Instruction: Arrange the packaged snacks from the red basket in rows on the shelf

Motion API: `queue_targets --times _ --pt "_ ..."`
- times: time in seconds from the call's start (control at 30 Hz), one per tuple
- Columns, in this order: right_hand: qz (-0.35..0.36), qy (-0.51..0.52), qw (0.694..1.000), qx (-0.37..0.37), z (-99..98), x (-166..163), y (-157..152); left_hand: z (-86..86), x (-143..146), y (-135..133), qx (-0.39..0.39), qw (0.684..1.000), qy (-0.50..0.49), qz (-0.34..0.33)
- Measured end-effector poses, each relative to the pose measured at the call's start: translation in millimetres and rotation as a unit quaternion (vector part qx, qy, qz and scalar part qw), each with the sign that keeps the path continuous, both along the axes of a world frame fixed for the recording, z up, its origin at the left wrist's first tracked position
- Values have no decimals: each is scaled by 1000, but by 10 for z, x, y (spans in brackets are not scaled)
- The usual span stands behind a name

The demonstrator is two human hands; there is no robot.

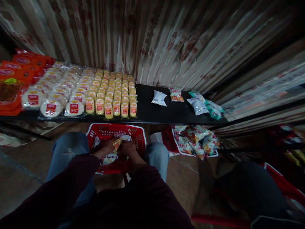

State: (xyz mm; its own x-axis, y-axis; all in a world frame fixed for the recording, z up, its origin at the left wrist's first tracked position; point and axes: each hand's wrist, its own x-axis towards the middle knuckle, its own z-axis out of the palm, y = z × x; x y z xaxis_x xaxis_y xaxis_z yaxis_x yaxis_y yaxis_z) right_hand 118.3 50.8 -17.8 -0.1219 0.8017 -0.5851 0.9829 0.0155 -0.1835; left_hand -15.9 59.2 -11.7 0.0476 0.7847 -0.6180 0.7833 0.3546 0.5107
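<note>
Reaching down in the head view, the left hand (107, 149) and the right hand (127, 150) are both inside a red basket (139, 137), between the person's knees (156, 156). A small yellow package (116, 143) is between the hands, near the fingers of both. These fingers are partly hidden and dark, so I cannot tell whether they are closed on it. Beyond the basket, similar yellow packages (109, 109) stand in rows on a black shelf (145, 113).

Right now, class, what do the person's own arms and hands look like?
The left sleeve and right sleeve are long and dark plum, ending short of the wrists, with no visible markings. The left hand and right hand look gloveless.
</note>
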Motion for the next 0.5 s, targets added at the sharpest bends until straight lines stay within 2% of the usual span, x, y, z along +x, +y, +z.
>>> queue_targets --times 0.13,0.23,0.3,0.33,0.43,0.47,0.5 --pt "-99 15 994 35 118 147 9 -24 82 -18 14 995 -74 63" --pt "-172 80 979 78 221 118 25 67 20 15 22 985 -135 106" --pt "-218 155 960 86 266 68 0 143 -14 12 6 967 -219 132" --pt "-247 205 943 83 275 39 -24 176 -17 -1 -21 939 -303 163" --pt "-382 421 822 17 240 -36 -130 252 41 -76 -78 866 -444 215" --pt "-408 458 790 15 211 -50 -171 271 77 -114 -77 863 -448 219" --pt "-417 468 779 32 175 -56 -211 288 115 -159 -68 869 -438 219"
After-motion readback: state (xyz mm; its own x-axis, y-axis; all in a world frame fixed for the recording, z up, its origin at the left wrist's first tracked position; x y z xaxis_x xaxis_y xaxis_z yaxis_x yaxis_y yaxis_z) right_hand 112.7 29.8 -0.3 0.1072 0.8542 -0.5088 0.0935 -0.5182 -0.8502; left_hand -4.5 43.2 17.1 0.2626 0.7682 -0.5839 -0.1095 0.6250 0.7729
